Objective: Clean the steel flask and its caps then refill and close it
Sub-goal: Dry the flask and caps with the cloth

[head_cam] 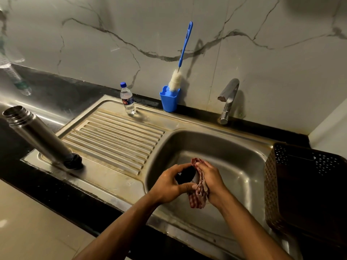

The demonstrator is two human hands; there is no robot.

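Note:
The steel flask (35, 135) stands uncapped on the left end of the draining board, its open threaded mouth at the top. A small black cap (73, 161) lies at its foot. Over the sink basin (234, 158), my left hand (170, 182) grips a dark cup-shaped cap (185, 177), its hollow side facing me. My right hand (211, 180) grips a red-and-white checked cloth (198, 195) and presses it against the right side of that cap. Part of the cloth hangs below my hands.
A small water bottle (128, 99) with a blue lid stands at the back of the draining board. A blue holder (170, 100) with a bottle brush (180, 62) sits against the wall. The tap (228, 99) is off. A dark perforated basket (300, 186) stands right of the basin.

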